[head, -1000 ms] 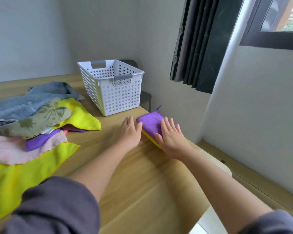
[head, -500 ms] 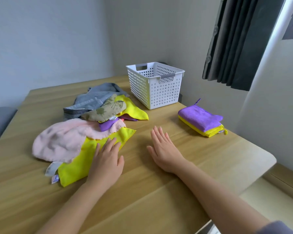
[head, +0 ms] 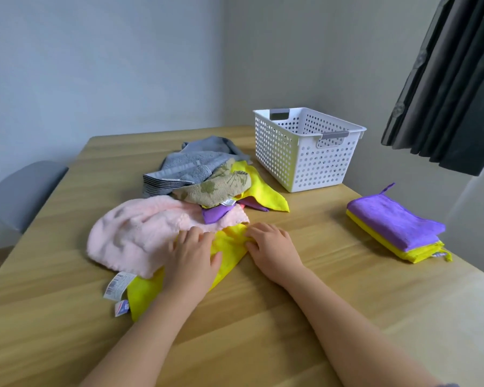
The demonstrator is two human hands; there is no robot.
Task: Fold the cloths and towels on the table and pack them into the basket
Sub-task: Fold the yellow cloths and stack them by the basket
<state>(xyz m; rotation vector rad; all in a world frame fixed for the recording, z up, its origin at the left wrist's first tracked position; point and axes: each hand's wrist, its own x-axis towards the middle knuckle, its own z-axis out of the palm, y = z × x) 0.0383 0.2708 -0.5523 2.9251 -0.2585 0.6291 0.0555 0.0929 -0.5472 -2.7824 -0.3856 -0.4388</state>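
Note:
A yellow cloth [head: 229, 245] lies at the near edge of a loose pile, partly under a pink towel [head: 134, 233]. My left hand [head: 192, 259] rests on it with fingers curled at the pink towel's edge. Beside it, my right hand [head: 270, 245] pinches the cloth's right edge. The pile also holds a grey towel [head: 190, 166], a floral cloth [head: 215, 188], a second yellow cloth [head: 263, 191] and a purple cloth [head: 215, 215]. A white perforated basket [head: 299, 160] stands behind, its inside hidden. A folded purple cloth on a folded yellow one forms a stack [head: 391, 222] at the right.
Everything sits on the wooden table [head: 263, 325], whose right edge runs just past the folded stack. A grey chair [head: 23, 191] stands at the left side. Dark curtains [head: 453, 93] hang at the upper right. Labels [head: 116, 286] stick out from the pile's near left corner.
Both hands left the folded purple and yellow stack and moved left to the pile. From lying flat, they now grip the near yellow cloth, and the view has swung left.

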